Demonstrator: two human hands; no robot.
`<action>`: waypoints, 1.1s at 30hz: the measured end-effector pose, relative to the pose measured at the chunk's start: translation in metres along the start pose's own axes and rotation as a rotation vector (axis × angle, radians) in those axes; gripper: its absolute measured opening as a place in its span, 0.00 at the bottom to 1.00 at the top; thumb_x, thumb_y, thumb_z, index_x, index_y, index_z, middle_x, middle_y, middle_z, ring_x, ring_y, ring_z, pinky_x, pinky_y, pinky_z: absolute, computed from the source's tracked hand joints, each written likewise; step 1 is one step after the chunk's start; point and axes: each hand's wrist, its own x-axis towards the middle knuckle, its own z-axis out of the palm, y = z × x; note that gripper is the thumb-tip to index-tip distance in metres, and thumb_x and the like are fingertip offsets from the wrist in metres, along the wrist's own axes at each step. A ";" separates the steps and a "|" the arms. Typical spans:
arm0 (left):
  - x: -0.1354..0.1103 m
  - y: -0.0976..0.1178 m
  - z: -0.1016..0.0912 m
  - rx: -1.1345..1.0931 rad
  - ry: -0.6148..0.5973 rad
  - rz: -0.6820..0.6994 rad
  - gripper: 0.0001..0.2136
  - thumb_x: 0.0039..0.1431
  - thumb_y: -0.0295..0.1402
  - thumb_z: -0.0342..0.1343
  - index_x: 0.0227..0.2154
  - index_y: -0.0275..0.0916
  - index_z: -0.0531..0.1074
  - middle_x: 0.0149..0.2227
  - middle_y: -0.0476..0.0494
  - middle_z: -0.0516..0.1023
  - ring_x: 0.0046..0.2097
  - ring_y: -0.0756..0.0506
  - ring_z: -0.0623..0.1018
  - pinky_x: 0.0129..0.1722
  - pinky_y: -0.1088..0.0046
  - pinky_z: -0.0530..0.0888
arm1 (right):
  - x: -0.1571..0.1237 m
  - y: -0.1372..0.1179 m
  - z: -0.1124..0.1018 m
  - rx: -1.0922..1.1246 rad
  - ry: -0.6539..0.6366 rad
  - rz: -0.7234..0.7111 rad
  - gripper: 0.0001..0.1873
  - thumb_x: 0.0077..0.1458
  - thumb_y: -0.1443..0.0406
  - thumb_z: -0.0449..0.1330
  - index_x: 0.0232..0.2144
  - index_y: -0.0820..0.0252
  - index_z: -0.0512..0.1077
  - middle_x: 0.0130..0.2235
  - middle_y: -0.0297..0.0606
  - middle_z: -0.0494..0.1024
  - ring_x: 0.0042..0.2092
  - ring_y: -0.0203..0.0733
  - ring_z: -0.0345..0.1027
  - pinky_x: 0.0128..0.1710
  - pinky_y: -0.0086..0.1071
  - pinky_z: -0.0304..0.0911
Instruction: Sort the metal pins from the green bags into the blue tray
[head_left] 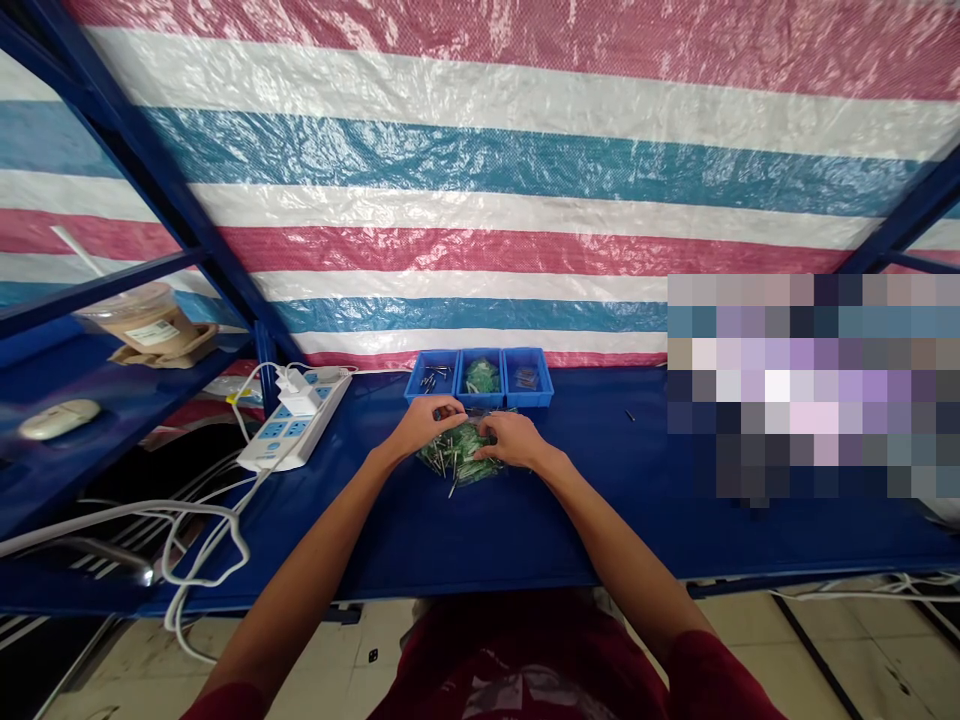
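A heap of small green sleeves and thin metal pins (459,462) lies on the blue table (480,530) in front of me. My left hand (427,420) rests at the heap's upper left, its fingers curled together as in a pinch; what they hold is too small to make out. My right hand (511,440) lies on the heap's right side, fingers bent over the pieces. Behind the heap stand three small blue bins: the left bin (432,378) holds metal pins, the middle bin (481,377) green pieces, the right bin (527,378) a few dark parts.
A white power strip (296,430) with a plugged adapter lies at the left, its cables (202,540) trailing off the table edge. A side shelf at the left carries a lidded cup (150,320) and a pale mouse (58,418). A striped tarp (480,180) hangs behind.
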 end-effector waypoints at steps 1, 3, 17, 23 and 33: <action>0.000 0.000 0.000 0.001 0.015 0.000 0.14 0.57 0.43 0.56 0.30 0.36 0.76 0.24 0.48 0.74 0.27 0.49 0.70 0.25 0.76 0.64 | 0.000 0.001 0.000 0.021 0.021 0.008 0.16 0.46 0.56 0.70 0.34 0.59 0.73 0.35 0.37 0.75 0.36 0.40 0.68 0.31 0.28 0.51; 0.000 0.001 0.000 0.004 0.054 -0.002 0.14 0.57 0.42 0.56 0.29 0.36 0.76 0.25 0.47 0.75 0.27 0.49 0.71 0.25 0.76 0.65 | 0.001 0.002 0.001 0.068 0.075 0.034 0.14 0.48 0.58 0.69 0.32 0.59 0.73 0.32 0.34 0.74 0.33 0.38 0.66 0.30 0.28 0.49; 0.001 0.004 0.012 -0.190 0.021 -0.075 0.22 0.55 0.48 0.57 0.48 0.38 0.72 0.40 0.40 0.80 0.41 0.40 0.79 0.40 0.66 0.74 | 0.003 0.005 0.003 0.616 0.537 0.028 0.16 0.56 0.54 0.57 0.25 0.57 0.62 0.23 0.27 0.61 0.25 0.33 0.54 0.27 0.28 0.52; 0.003 0.003 0.016 -0.298 0.121 -0.092 0.27 0.51 0.46 0.61 0.51 0.38 0.68 0.43 0.39 0.78 0.43 0.41 0.77 0.39 0.68 0.74 | 0.002 -0.001 0.008 0.790 0.461 0.031 0.16 0.55 0.51 0.57 0.27 0.57 0.64 0.24 0.29 0.66 0.24 0.36 0.64 0.27 0.29 0.60; 0.000 0.005 0.013 -0.274 0.160 -0.016 0.16 0.53 0.46 0.59 0.25 0.35 0.71 0.26 0.46 0.72 0.30 0.48 0.71 0.32 0.73 0.69 | 0.001 -0.001 0.011 0.647 0.425 0.041 0.12 0.61 0.57 0.53 0.39 0.59 0.71 0.31 0.36 0.76 0.30 0.38 0.71 0.33 0.31 0.67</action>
